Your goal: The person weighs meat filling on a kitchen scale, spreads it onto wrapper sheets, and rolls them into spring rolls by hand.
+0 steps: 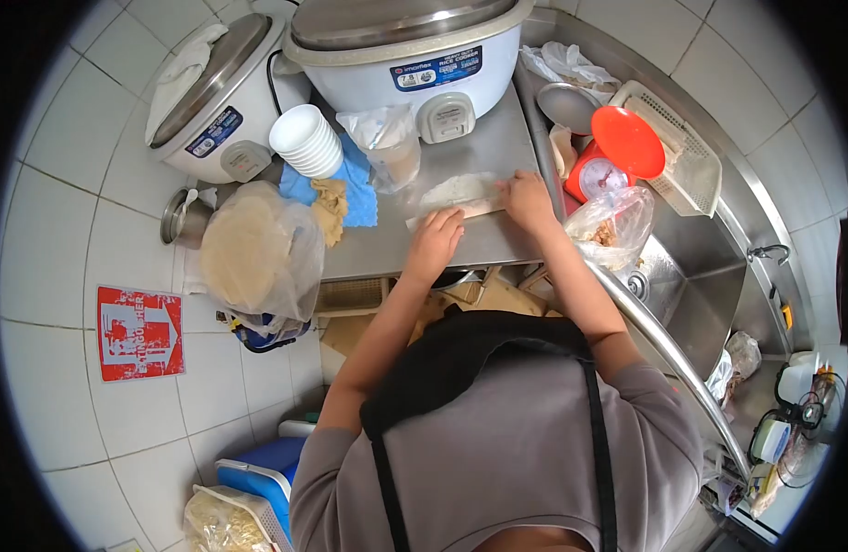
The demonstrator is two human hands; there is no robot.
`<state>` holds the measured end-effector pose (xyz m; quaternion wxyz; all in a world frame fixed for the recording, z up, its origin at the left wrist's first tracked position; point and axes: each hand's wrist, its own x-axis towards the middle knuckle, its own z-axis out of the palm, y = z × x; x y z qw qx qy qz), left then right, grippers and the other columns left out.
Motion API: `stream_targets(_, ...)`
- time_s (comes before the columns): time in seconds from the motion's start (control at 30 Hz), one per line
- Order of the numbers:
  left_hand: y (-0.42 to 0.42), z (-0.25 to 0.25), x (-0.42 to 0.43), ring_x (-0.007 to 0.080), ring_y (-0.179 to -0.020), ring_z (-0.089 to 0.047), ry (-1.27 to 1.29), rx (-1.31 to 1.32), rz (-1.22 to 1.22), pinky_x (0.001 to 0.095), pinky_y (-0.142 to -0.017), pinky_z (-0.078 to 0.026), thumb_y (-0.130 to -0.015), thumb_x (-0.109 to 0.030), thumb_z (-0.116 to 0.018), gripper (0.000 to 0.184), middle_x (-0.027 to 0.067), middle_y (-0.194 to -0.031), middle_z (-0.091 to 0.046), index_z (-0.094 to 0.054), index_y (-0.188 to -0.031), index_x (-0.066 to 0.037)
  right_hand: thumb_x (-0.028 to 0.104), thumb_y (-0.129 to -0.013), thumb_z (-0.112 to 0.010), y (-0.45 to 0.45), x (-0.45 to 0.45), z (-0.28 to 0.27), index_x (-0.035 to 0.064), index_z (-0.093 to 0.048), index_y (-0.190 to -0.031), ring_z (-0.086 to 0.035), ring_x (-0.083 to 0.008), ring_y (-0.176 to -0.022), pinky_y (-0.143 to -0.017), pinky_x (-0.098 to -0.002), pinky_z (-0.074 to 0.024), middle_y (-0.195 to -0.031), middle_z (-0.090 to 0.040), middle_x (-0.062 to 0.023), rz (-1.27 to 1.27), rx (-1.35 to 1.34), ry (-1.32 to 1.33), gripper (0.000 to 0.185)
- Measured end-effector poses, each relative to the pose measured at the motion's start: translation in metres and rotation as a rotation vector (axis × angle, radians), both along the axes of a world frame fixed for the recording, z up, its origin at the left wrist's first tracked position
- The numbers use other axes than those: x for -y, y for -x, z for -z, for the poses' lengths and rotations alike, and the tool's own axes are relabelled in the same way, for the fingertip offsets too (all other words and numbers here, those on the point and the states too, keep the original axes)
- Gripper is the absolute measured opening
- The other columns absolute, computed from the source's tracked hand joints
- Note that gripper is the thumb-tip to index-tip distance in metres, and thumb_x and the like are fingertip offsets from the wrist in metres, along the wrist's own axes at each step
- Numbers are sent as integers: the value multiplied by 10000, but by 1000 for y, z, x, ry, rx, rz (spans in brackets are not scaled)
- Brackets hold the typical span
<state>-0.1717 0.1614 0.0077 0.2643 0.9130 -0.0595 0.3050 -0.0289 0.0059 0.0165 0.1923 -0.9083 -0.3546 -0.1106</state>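
A thin, pale spring roll wrapper [462,189] lies on the steel counter, its near edge folded over into a narrow strip. My left hand [436,241] has its fingers bent and pressed together on the left part of that strip. At the right end, my right hand [531,202] pinches the wrapper; its fingertips are partly hidden. Any filling inside the fold cannot be made out. Left of my hands, a stack of round, thin wrappers [253,244] sits in a clear plastic bag. Behind the wrapper stands a plastic-covered cup [392,156] with pale contents.
Two rice cookers [461,78] stand at the back. Stacked white bowls [306,141], a blue cloth [357,189] and a tan cloth [330,210] lie left. To the right are a red scale [593,175], a bag of brownish filling [617,225] and a steel sink [686,276].
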Motion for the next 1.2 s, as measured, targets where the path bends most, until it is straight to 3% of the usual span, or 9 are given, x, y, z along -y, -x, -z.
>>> stream_targets(0.13,-9,6,-6,275,-919,-564,-9,-45,-13,357,-801,-461,-764,-104,-649,257,92,-997,-621,-629,-1015,-47,183,-772,-623,2,-2,3,66,-682,-831,-562,-299,-850,-862,-474,-382,-875,-608,-111,-385,-306,-317,144)
stream_targets(0.23,-18,8,-14,280,-902,-569,27,-87,-6,361,-790,-465,-756,-130,-662,264,92,-981,-628,-637,-1007,-54,153,-721,-671,-2,-11,17,116,-695,-806,-554,-271,-833,-840,-462,-384,-840,-605,-76,-372,-342,-321,95)
stream_targets(0.53,-18,9,-39,290,-856,-581,106,-165,-14,348,-752,-466,-726,-192,-702,316,118,-911,-638,-657,-1003,-47,308,-779,-620,-23,-19,14,229,-716,-835,-501,-263,-941,-835,-401,-372,-918,-589,-27,-250,-345,-56,136)
stream_targets(0.8,8,3,-71,287,-793,-569,134,-187,-12,348,-716,-444,-711,-187,-714,319,130,-837,-630,-669,-988,-36,196,-678,-719,-36,18,11,165,-673,-1019,-502,-280,-1012,-869,-392,-383,-973,-588,-57,-483,-370,-143,345)
stream_targets(0.9,18,-19,-78,281,-832,-569,86,-525,-104,355,-756,-447,-707,-170,-711,315,122,-877,-629,-665,-988,-35,173,-658,-728,-39,26,7,148,-661,-1044,-507,-279,-1017,-867,-387,-389,-985,-589,-63,-434,-320,-59,393)
stream_targets(1.0,18,-33,-56,275,-895,-569,-103,-193,-227,357,-806,-450,-704,-156,-706,318,113,-957,-624,-654,-992,-30,154,-659,-721,-23,28,-10,134,-654,-1046,-520,-276,-984,-860,-385,-396,-981,-591,-60,-381,-156,-69,393)
stream_targets(1.03,11,-31,-49,274,-909,-569,-70,-155,-130,357,-816,-452,-711,-152,-701,317,110,-976,-621,-648,-999,-30,147,-660,-718,-19,24,-15,129,-652,-1044,-525,-275,-969,-857,-385,-399,-977,-591,-57,-368,-83,-98,390)
stream_targets(1.1,-3,-22,-31,273,-938,-569,-2,-84,66,357,-837,-455,-725,-144,-690,316,104,-1015,-614,-635,-1013,-28,137,-669,-709,-14,10,-15,125,-661,-1010,-527,-270,-946,-842,-377,-408,-957,-597,-52,-491,-200,-101,345)
stream_targets(1.2,-18,-6,-8,270,-951,-567,-40,-111,81,350,-829,-461,-746,-136,-674,295,96,-1025,-615,-635,-1019,-32,128,-692,-694,-18,-4,6,108,-683,-915,-528,-270,-881,-790,-358,-433,-891,-603,-58,-540,-264,-187,225)
